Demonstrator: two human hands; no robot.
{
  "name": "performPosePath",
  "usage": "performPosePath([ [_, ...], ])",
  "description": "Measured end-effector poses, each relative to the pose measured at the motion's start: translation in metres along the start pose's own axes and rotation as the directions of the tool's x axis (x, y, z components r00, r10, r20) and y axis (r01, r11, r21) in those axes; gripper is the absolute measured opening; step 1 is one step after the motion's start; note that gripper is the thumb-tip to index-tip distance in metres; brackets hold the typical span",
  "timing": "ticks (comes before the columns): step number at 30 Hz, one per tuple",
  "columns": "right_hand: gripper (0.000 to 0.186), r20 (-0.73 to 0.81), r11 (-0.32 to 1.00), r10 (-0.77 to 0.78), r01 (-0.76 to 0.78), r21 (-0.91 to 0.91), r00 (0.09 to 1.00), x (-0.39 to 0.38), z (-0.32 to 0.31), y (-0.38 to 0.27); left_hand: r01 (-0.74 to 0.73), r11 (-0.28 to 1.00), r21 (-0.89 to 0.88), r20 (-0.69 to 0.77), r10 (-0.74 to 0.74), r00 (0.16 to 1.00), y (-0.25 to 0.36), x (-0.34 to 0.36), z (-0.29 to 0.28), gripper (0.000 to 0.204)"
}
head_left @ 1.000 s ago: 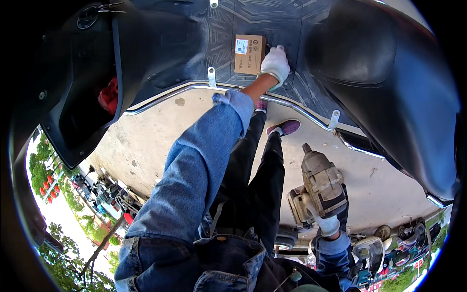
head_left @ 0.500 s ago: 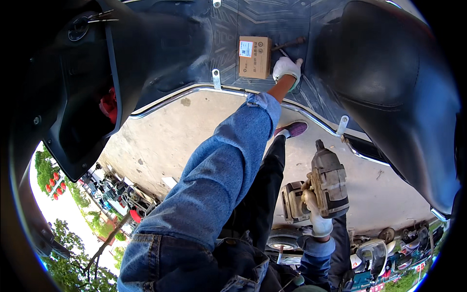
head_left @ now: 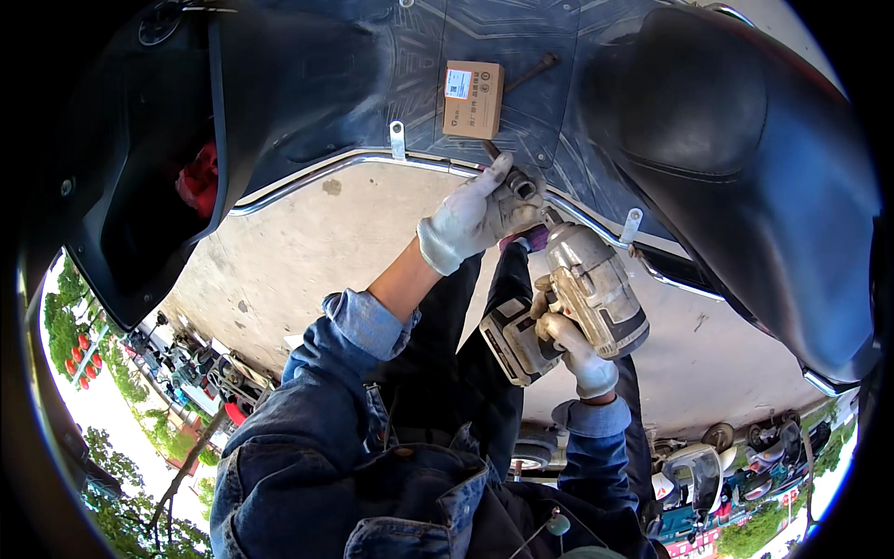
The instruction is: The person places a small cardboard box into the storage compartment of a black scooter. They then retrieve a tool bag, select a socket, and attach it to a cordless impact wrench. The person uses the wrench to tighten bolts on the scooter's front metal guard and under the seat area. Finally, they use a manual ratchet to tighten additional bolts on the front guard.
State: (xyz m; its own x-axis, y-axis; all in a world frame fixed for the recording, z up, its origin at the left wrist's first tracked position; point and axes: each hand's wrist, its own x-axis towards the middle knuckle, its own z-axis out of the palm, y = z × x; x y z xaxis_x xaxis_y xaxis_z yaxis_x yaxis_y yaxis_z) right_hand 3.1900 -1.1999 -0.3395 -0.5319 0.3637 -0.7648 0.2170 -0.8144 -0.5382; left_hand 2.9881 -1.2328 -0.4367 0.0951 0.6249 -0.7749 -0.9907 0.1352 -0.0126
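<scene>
My left hand [head_left: 470,219], in a white glove, is closed around a dark metal socket bar [head_left: 520,184]. Its round open socket end points toward the tool in my other hand. My right hand [head_left: 579,349], gloved too, grips a worn cordless impact wrench [head_left: 596,284] by the handle, its battery at the lower left. The wrench's square nose stands close to the socket; whether they touch I cannot tell. Beyond my hands a cardboard box [head_left: 473,104] lies on the scooter's black footboard [head_left: 419,93]. Beside the box rests another dark rod-shaped tool [head_left: 531,73].
A chrome rail [head_left: 326,172] edges the footboard. The black seat [head_left: 694,93] rises at the right, and the front panel [head_left: 177,233] with a red cloth [head_left: 197,182] in its pocket stands left. Parked scooters [head_left: 698,480] line the lower right.
My left hand has come back from the footboard with the socket bar in it. My right hand has raised the impact wrench toward it, up and slightly left.
</scene>
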Motion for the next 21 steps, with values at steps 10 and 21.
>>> performPosePath([
  [10,0.04,0.148,0.993,0.114,-0.11,-0.03,0.983,-0.025,0.014,-0.014,-0.233,0.971,0.058,-0.027,0.235,0.972,-0.022,-0.073,0.005,0.031],
  [21,0.037,0.303,0.95,0.186,-0.092,-0.3,0.935,-0.076,0.004,-0.016,-0.509,0.834,0.213,-0.199,0.547,0.813,-0.076,-0.148,0.009,0.023],
])
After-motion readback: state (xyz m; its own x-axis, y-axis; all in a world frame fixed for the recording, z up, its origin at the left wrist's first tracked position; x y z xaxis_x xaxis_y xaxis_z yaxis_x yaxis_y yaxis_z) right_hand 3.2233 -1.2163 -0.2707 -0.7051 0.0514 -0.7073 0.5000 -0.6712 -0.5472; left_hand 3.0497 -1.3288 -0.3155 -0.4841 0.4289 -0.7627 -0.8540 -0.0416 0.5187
